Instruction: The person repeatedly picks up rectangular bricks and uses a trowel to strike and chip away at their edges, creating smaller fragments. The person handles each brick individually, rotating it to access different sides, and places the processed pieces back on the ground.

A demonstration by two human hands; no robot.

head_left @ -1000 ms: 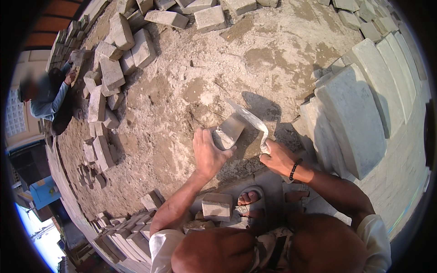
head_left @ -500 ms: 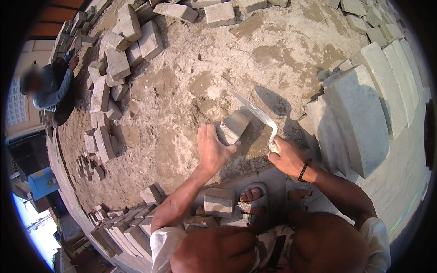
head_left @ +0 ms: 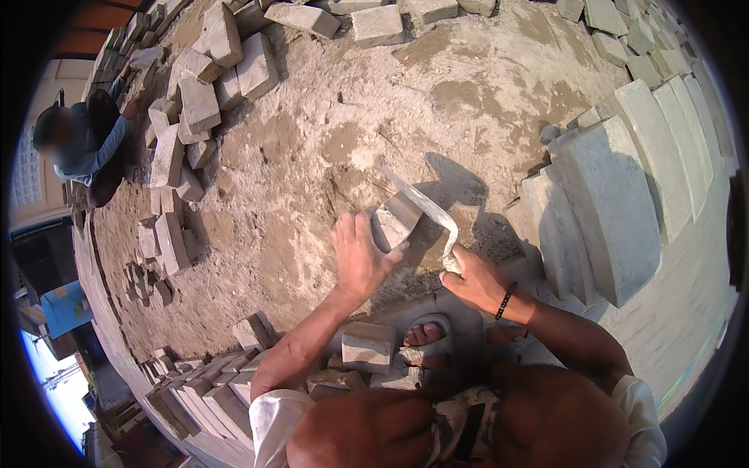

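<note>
My left hand [head_left: 360,257] is closed round the near left side of a grey concrete paving block [head_left: 396,220], tilted on the sandy ground, its face chipped or crusted pale. My right hand [head_left: 476,277], with a dark bead bracelet at the wrist, grips the cranked handle of a trowel [head_left: 429,207]. The trowel's pale, dusty blade runs up and to the left along the block's far right edge; whether it touches there I cannot tell.
Loose blocks [head_left: 199,101] form a heap at upper left, where a co-worker [head_left: 82,152] crouches. Large curved slabs [head_left: 605,207] stand stacked at right. Rows of blocks [head_left: 226,405] lie at lower left. A single block [head_left: 367,347] sits beside my sandalled foot [head_left: 421,335].
Since half a second ago the trowel has moved left, closer to the block in my left hand. The co-worker's hands have shifted at the far left.
</note>
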